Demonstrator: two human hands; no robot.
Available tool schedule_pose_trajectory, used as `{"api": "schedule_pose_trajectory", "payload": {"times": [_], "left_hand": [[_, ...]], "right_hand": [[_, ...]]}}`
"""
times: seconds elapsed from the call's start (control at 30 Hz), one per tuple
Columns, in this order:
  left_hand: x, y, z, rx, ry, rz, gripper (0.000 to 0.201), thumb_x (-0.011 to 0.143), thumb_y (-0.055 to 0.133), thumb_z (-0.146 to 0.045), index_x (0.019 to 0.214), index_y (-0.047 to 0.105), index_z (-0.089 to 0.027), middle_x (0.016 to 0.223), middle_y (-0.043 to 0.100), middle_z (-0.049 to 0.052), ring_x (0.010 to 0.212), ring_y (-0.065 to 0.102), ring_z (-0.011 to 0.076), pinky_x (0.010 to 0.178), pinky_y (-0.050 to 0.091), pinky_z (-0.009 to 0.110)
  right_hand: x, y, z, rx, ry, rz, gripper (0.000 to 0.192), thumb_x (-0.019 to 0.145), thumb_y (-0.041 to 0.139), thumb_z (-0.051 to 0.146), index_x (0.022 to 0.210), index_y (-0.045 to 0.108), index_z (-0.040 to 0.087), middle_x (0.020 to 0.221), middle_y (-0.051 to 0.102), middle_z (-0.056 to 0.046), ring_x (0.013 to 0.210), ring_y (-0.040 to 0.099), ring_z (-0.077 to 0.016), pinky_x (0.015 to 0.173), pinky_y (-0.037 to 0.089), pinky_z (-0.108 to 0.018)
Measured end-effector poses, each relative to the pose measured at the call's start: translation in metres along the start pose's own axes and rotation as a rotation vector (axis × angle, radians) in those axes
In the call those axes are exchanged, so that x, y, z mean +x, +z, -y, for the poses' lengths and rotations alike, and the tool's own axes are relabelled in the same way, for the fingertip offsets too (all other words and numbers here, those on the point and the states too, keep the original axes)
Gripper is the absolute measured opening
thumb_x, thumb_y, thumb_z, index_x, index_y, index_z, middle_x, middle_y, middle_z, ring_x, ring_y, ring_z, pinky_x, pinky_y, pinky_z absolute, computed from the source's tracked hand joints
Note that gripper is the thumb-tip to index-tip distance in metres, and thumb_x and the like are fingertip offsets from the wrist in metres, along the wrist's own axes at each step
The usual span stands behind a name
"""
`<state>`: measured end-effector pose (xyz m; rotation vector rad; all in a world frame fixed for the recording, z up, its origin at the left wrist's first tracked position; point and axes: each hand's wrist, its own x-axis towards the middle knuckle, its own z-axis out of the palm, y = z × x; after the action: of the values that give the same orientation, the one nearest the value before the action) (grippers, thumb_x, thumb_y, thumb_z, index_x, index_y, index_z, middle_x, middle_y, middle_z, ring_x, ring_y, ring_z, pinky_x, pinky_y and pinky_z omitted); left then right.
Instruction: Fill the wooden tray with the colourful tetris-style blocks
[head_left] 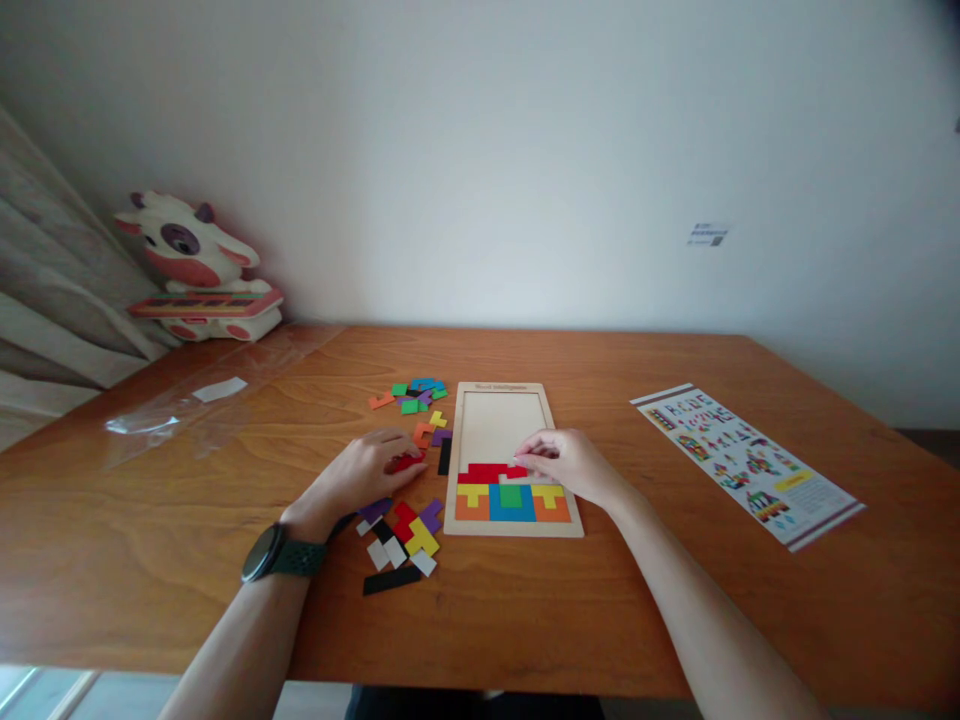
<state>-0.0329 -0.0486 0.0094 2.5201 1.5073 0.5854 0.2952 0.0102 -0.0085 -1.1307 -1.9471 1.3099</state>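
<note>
A wooden puzzle tray (504, 424) lies in front of me. Its lower part holds orange, yellow, blue and green pieces, with red pieces (484, 472) in a row above them. My right hand (568, 462) is over the tray's right side, thumb and fingers pinched on a red puzzle piece that they partly hide. Left of the tray, my left hand (373, 466), with a dark watch (264, 553) on its wrist, curls its fingers over another red puzzle piece (406, 462) at the table. Loose coloured pieces lie around that hand, among them a yellow piece (422, 537) and a long black piece (391, 580).
A printed pattern sheet (739, 460) lies on the table's right side. Farther left are a clear plastic bag (150, 424) and a cow toy with a keyboard (202, 270). More pieces (412, 407) are heaped beside the tray's upper left. A white wall closes off the back.
</note>
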Motion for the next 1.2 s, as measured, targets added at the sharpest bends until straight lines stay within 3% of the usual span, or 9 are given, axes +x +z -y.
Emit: {"api": "schedule_pose_trajectory", "payload": {"times": [0.2,0.37,0.63,0.73,1.0,1.2], "left_hand": [[0.000,0.001,0.000,-0.019,0.019,-0.007,0.023,0.096,0.055,-0.035,0.091,0.073,-0.022,0.094,0.072,0.005,0.089,0.067,0.0175,0.084,0.053,0.027],[0.000,0.001,0.001,-0.006,0.028,-0.003,0.022,0.096,0.055,-0.035,0.091,0.073,-0.023,0.095,0.072,0.005,0.090,0.068,0.0180,0.085,0.053,0.028],[0.000,0.003,0.001,0.018,0.033,-0.004,0.023,0.097,0.054,-0.037,0.094,0.072,-0.023,0.098,0.072,0.005,0.092,0.068,0.0181,0.085,0.053,0.028],[0.000,0.004,0.001,0.026,0.035,-0.005,0.023,0.097,0.054,-0.037,0.094,0.072,-0.022,0.098,0.072,0.005,0.092,0.068,0.0180,0.084,0.053,0.028],[-0.002,0.003,0.002,0.024,0.039,-0.043,0.018,0.093,0.058,-0.034,0.092,0.071,-0.021,0.090,0.073,0.002,0.082,0.069,0.0156,0.074,0.052,0.023],[-0.005,0.002,0.005,0.030,0.041,-0.079,0.015,0.090,0.061,-0.031,0.095,0.071,-0.022,0.090,0.076,0.000,0.077,0.070,0.0141,0.073,0.052,0.021]], "right_hand": [[-0.002,0.001,0.001,-0.075,-0.038,0.025,0.026,0.082,0.074,0.045,0.086,0.078,0.020,0.075,0.075,-0.004,0.067,0.069,-0.0172,0.062,0.055,-0.029],[-0.001,0.002,-0.004,-0.081,-0.081,0.027,0.022,0.082,0.075,0.041,0.085,0.078,0.020,0.088,0.075,-0.007,0.075,0.071,-0.0188,0.068,0.058,-0.032],[-0.001,0.004,-0.006,-0.264,-0.204,0.053,0.026,0.088,0.071,0.031,0.112,0.075,0.022,0.094,0.067,-0.005,0.076,0.064,-0.0151,0.073,0.055,-0.032],[-0.002,0.005,-0.005,-0.305,-0.220,0.074,0.024,0.090,0.068,0.028,0.112,0.076,0.024,0.095,0.065,-0.005,0.075,0.062,-0.0147,0.072,0.054,-0.032],[-0.003,0.004,0.006,-0.150,-0.139,0.083,0.022,0.095,0.059,0.024,0.111,0.074,0.022,0.105,0.074,-0.007,0.089,0.069,-0.0173,0.079,0.056,-0.032],[0.000,0.005,0.000,-0.136,-0.137,-0.020,0.021,0.094,0.059,0.028,0.108,0.074,0.023,0.106,0.073,-0.008,0.091,0.069,-0.0195,0.079,0.058,-0.035]]}}
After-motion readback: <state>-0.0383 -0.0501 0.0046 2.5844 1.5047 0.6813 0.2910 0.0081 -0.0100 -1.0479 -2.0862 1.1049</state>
